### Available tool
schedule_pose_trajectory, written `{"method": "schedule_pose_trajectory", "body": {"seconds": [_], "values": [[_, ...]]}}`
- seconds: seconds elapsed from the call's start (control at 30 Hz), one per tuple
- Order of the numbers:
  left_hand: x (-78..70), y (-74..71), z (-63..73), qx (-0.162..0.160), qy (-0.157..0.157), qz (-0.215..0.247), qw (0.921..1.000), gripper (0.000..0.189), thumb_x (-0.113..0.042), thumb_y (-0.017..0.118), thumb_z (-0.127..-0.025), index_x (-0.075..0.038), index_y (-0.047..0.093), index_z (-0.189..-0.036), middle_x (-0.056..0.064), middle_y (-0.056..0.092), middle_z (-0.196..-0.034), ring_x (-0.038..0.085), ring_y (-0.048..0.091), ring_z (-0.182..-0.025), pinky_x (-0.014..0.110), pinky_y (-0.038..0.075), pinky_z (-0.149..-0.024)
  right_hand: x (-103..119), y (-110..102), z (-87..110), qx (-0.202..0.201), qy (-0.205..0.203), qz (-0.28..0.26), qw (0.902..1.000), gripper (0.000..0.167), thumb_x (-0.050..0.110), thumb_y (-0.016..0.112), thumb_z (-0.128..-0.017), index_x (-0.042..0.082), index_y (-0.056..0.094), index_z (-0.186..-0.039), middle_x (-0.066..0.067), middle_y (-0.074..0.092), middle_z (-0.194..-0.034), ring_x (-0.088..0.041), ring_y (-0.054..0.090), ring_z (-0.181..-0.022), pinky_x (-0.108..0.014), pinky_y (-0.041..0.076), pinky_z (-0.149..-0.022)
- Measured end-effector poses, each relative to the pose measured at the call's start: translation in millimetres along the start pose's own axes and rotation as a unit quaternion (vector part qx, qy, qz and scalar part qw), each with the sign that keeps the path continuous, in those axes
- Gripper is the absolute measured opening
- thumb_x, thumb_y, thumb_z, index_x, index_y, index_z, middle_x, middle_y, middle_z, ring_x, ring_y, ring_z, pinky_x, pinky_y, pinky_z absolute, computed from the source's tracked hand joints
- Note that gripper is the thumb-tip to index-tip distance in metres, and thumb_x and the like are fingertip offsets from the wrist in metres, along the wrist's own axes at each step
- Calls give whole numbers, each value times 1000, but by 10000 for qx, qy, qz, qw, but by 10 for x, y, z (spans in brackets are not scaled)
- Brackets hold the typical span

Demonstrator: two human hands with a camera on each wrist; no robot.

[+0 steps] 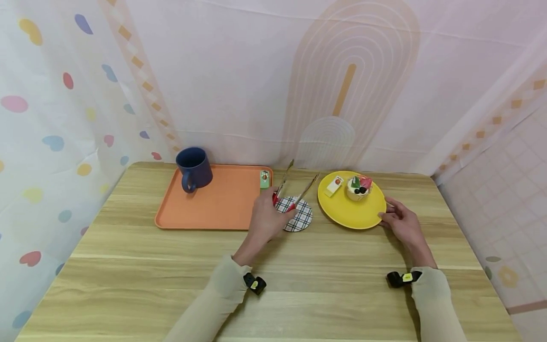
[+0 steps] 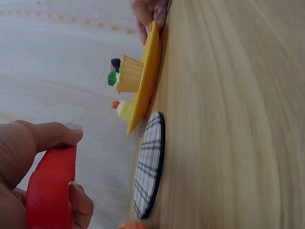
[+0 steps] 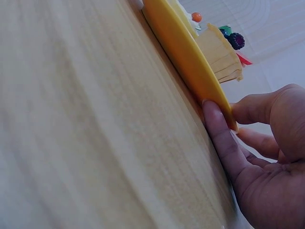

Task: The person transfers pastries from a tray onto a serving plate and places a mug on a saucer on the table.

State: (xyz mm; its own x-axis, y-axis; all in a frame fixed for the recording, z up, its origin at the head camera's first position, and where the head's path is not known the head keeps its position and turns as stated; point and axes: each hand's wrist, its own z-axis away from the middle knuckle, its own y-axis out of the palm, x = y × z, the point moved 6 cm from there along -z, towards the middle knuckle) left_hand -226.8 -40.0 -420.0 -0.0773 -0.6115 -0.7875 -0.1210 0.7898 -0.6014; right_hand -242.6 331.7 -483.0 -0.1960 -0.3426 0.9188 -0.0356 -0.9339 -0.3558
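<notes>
My left hand (image 1: 268,213) holds a pair of tongs (image 1: 283,179) with red grips and metal arms spread apart, over the plaid round coaster (image 1: 302,217). In the left wrist view the red grip (image 2: 50,191) lies between thumb and fingers; the tips are out of that view. My right hand (image 1: 405,224) pinches the right rim of a yellow plate (image 1: 352,217), thumb and fingers on either side of the edge. On the plate sit a fruit-topped cupcake (image 1: 358,191) and a small yellow cake piece (image 1: 334,186). Nothing is between the tong tips.
Left of the coaster lies an orange tray (image 1: 209,209) bearing a navy mug (image 1: 194,170) at its back left and a small green cake piece (image 1: 265,178) at its back right corner. A patterned curtain (image 1: 239,95) hangs behind the wooden table (image 1: 325,294).
</notes>
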Motion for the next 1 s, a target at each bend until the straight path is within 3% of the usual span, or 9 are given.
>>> {"method": "schedule_pose_trajectory", "body": {"seconds": [0.5, 0.77, 1.0], "values": [[207, -189, -50, -243, -33, -7, 9997, 62, -26, 87, -78, 3, 59, -126, 16, 61, -105, 27, 53, -89, 35, 42, -69, 5, -14, 22, -39, -10, 12, 10000, 63, 9, 58, -103, 6, 32, -160, -15, 53, -129, 7, 62, -89, -19, 58, -81], [334, -293, -22, -228, -250, 90, 9994, 68, -26, 87, -78, 2, 57, -132, 18, 62, -114, 29, 55, -94, 37, 44, -73, -14, 39, 39, 51, 3, -23, 10000, 64, 9, 59, -103, 5, 31, -160, -18, 53, -132, 7, 62, -89, -19, 58, -81], [435, -388, -68, -285, -389, -105, 9988, 70, -31, 87, -80, 2, 55, -133, 19, 60, -109, 29, 52, -91, 35, 39, -67, -1, 17, 7, 4, 31, 19, 10000, 64, 8, 58, -103, 7, 31, -161, -20, 52, -134, 7, 61, -89, -18, 58, -82]]}}
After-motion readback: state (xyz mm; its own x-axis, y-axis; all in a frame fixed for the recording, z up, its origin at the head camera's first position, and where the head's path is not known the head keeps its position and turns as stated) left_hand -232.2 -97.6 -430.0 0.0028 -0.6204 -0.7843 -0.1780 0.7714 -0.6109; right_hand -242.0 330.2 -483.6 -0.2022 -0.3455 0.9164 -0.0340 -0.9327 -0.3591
